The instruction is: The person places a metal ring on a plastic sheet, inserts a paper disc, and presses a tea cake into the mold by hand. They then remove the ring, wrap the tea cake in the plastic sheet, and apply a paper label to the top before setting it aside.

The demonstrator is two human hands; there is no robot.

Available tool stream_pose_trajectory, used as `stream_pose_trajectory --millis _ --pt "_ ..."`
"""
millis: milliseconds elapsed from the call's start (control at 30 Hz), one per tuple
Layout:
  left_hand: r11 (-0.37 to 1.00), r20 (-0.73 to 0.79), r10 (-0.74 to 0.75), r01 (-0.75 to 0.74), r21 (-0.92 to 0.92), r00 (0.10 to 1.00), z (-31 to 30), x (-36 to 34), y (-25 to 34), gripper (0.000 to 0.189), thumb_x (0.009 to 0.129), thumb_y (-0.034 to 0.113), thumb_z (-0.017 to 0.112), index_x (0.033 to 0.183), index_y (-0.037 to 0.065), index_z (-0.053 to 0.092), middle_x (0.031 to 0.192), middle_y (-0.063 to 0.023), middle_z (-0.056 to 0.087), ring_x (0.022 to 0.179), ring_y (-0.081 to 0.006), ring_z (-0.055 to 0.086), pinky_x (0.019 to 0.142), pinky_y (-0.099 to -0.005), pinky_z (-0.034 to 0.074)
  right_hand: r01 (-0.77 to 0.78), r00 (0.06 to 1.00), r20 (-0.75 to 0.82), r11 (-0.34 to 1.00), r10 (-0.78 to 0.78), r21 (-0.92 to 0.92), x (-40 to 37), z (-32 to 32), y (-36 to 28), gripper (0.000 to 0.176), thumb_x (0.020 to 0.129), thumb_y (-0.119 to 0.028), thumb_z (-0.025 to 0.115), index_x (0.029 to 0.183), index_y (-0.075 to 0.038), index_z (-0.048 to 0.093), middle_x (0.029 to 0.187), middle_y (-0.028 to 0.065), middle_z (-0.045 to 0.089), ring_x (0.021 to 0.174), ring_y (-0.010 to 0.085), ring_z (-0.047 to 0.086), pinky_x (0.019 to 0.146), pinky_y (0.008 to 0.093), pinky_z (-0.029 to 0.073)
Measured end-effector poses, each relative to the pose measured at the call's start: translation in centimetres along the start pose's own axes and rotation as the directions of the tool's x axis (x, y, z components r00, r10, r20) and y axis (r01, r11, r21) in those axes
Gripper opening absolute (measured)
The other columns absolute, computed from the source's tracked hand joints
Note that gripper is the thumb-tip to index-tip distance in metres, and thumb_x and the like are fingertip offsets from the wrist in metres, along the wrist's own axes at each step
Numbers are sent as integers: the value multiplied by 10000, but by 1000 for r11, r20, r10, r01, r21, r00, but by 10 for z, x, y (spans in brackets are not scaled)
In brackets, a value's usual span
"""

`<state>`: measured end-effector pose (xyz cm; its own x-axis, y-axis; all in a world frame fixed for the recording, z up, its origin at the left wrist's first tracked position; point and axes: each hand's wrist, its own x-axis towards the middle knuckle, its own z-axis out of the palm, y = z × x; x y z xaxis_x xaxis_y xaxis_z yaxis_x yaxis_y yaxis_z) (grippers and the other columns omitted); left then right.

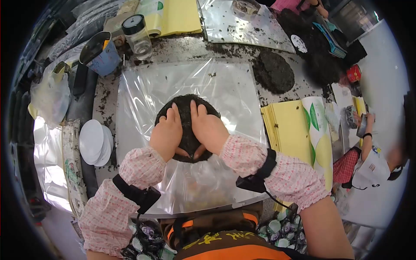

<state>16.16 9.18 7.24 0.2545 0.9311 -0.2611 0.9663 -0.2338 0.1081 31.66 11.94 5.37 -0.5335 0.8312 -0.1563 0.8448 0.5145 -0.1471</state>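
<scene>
A round, flattened cake of dark, crumbly material (186, 117) lies on a clear plastic sheet (234, 95) in the middle of the table. My left hand (167, 133) rests on the left part of this cake, fingers stretched forward. On its right part lies my right hand (209, 130), likewise with fingers extended. Both thumbs point inward and almost meet at the near edge of the cake. The palms and hands hide parts of its sides. Neither hand grips anything.
White discs (92, 142) are stacked at left. A lidded clear jar (138, 38) and a blue cup (102, 54) stand beyond. Yellow sheets (288, 130) lie at right, near another dark cake (274, 72) and a loose dark heap (318, 65). A co-worker (372, 167) works at far right.
</scene>
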Motion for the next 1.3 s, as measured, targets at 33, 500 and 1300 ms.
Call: stream_pose_trajectory --millis 33,500,1300 --pt "999 -2 -14 14 49 1000 4 2 4 1430 354 375 972 1441 -192 235 1237 -214 495 1041 -335 634 841 -337 571 -13 1000 22 1000 13 15 2 2 -2 976 685 -92 787 1476 135 262 1058 197 518 754 292 697 628 340 587" --pt "923 -89 322 -334 -194 942 2 22 -13 989 647 388 865 1455 34 420 1384 -187 481 1249 -393 512 1015 -446 439 144 653 -756 975 35 169 40 -66 35 254 832 -241 651 883 2 702 1047 168 636 893 376 616 867 446 491" --pt "704 -395 -34 -259 -662 918 -12 37 -49 475 939 198 620 1364 7 532 1353 -195 583 1309 -353 507 1110 -423 376 57 724 -551 759 416 648 -7 -109 221 567 842 -41 573 1400 21 489 1296 269 582 1259 398 533 1069 428 399"
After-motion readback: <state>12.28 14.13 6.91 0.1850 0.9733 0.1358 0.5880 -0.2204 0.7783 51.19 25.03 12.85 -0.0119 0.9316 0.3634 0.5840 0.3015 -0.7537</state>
